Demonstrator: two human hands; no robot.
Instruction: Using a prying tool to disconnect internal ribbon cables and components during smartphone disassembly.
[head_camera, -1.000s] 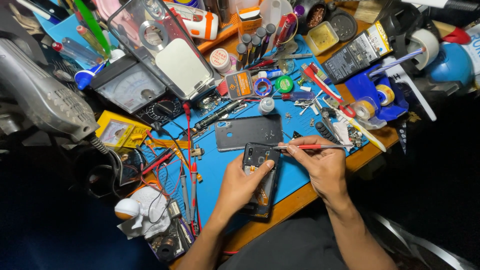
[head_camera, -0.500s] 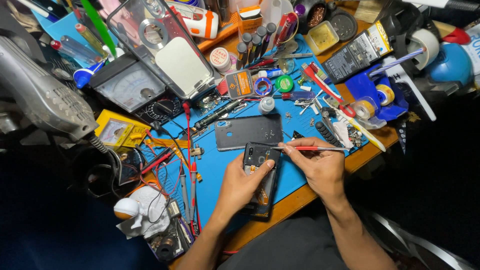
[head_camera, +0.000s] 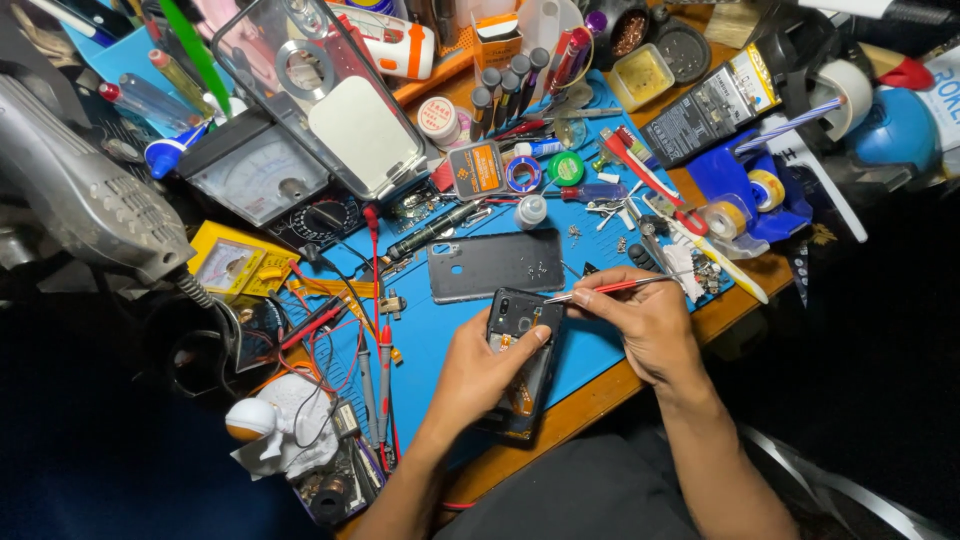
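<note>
With the grey back cover (head_camera: 497, 264) already off and lying just beyond, the left hand (head_camera: 478, 372) is gripping the opened phone (head_camera: 521, 365) on the blue mat (head_camera: 430, 340) while the right hand (head_camera: 645, 320), pinching red-handled tweezers (head_camera: 610, 289), is working at its exposed top, reassembly undone.

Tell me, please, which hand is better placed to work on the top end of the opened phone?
The right hand: it holds the red tweezers, tips at the opened phone top end. The left hand lies across the phone, steadying it.
</note>
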